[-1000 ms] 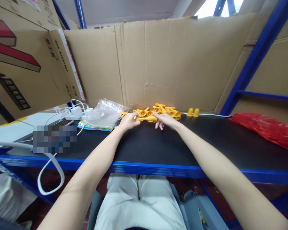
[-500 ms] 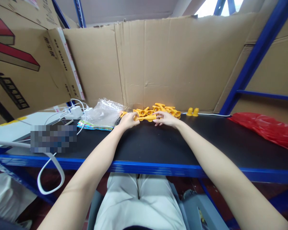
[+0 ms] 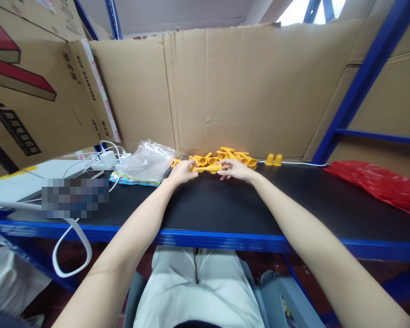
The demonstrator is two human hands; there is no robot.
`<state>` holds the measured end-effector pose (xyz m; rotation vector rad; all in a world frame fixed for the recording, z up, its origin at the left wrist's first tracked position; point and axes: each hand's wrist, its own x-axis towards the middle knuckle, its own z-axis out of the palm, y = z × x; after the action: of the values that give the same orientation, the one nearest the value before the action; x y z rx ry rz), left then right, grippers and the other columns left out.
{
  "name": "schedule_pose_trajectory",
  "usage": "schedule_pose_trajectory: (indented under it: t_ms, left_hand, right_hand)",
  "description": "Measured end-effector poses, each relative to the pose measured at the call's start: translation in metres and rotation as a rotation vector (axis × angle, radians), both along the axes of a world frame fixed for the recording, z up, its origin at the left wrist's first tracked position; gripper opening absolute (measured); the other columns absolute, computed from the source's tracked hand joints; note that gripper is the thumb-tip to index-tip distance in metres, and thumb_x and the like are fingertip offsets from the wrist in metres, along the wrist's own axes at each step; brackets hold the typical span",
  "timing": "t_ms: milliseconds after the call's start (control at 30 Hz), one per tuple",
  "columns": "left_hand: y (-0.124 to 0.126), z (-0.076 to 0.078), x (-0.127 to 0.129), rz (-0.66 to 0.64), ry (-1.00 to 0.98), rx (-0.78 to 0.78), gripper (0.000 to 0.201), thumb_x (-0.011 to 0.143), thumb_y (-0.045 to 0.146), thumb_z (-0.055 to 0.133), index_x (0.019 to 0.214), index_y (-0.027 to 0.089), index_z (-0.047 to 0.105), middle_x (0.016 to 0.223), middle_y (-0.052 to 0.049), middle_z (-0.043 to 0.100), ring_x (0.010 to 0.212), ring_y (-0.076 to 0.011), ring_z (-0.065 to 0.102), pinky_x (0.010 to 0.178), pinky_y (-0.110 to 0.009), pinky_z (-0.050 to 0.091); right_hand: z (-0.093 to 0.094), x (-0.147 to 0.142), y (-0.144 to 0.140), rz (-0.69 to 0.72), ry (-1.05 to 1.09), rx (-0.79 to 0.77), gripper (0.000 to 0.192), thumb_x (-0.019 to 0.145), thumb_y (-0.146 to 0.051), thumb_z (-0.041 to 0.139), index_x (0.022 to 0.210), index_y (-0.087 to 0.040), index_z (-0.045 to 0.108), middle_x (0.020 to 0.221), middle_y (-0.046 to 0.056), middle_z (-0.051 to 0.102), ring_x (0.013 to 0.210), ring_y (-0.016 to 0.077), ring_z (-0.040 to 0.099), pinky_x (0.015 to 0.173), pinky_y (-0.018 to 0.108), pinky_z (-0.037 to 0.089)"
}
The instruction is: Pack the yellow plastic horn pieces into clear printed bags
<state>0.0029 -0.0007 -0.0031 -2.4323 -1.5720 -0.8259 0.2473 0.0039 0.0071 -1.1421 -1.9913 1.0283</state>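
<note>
Brown cardboard panel [image 3: 259, 91] stands along the back of a black worktop [image 3: 208, 205] edged in blue steel, and probably works as a backstop for the pile of yellow plastic pieces [image 3: 222, 155] lying near it. Many turn their cupped mouths forward, perhaps just as they fell. In front of the pile, a yellow flared piece [image 3: 210, 168] lies roughly level between the hands. The left hand [image 3: 183, 172] grips its left end with curled fingers; the right hand [image 3: 237, 170] seems to pinch the other end between thumb and fingertips, so the piece looks steadied from both sides. Two yellow cups [image 3: 274, 160] stand apart at the right, upright, probably on their wide rims for stability. Clear plastic bag [image 3: 146, 159] and red plastic bag [image 3: 376, 184] lie to either side, clear of the hands.
</note>
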Motion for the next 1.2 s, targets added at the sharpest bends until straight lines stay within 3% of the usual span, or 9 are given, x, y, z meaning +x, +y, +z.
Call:
schedule_pose_trajectory:
  t_ms: [433,733,933,1067,1200]
  left_hand:
    - [0.000,0.000,-0.001,0.002,0.012,0.026,0.027,0.069,0.035,0.054,0.091,0.022,0.063,0.069,-0.001,0.062,0.067,-0.0163,0.057,0.069,-0.026,0.038]
    - [-0.004,0.002,0.000,0.001,0.030,0.016,0.027,0.070,0.035,0.056,0.092,0.021,0.064,0.073,-0.001,0.064,0.070,-0.0167,0.058,0.069,-0.025,0.039]
    - [-0.002,0.001,0.001,-0.001,0.009,0.004,0.029,0.068,0.034,0.056,0.093,0.021,0.064,0.070,-0.001,0.063,0.071,-0.0172,0.058,0.068,-0.025,0.039]
    - [0.000,0.000,0.001,0.004,-0.041,-0.012,0.028,0.068,0.036,0.057,0.090,0.020,0.065,0.068,0.000,0.062,0.066,-0.0158,0.055,0.066,-0.025,0.039]
    - [0.000,0.000,0.002,-0.016,-0.082,-0.032,0.028,0.066,0.034,0.058,0.089,0.020,0.065,0.065,0.001,0.060,0.061,-0.0142,0.053,0.061,-0.024,0.037]
  right_hand:
    - [-0.003,0.001,0.002,0.015,0.007,0.014,0.047,0.076,-0.035,0.066,0.115,-0.014,0.052,0.101,0.013,0.066,0.066,0.0133,0.066,0.067,0.029,0.053]
    - [-0.001,0.001,0.000,0.046,0.019,0.005,0.035,0.079,-0.043,0.060,0.095,-0.012,0.061,0.088,0.014,0.069,0.064,0.0146,0.065,0.063,0.027,0.052]
    - [-0.003,0.000,0.001,0.058,0.028,-0.029,0.036,0.082,-0.045,0.055,0.092,-0.011,0.060,0.087,0.014,0.068,0.062,0.0132,0.064,0.062,0.026,0.051]
    - [-0.004,-0.003,-0.001,0.052,0.045,0.083,0.043,0.075,-0.043,0.064,0.106,-0.016,0.055,0.097,0.011,0.065,0.070,0.0148,0.064,0.063,0.029,0.051]
    - [0.000,-0.009,-0.007,0.040,0.019,0.248,0.038,0.069,-0.038,0.069,0.099,-0.017,0.057,0.081,0.005,0.063,0.068,0.0156,0.062,0.069,0.034,0.050]
